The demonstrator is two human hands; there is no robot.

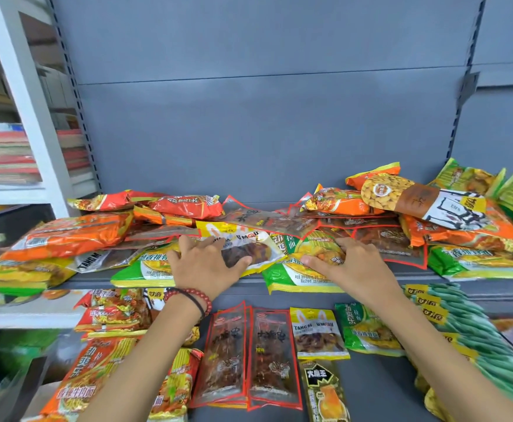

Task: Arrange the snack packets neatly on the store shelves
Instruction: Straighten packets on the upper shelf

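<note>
Two hands work the upper shelf, among a jumbled heap of snack packets. Left hand: fingers spread flat, pressing on a yellow packet. Right hand: fingers curled, thumb opposed, pinching a green packet at the shelf's front edge. Yellow and green packets touch. Lower shelf: more packets laid flat, side by side. Bead bracelet on left wrist.
</note>
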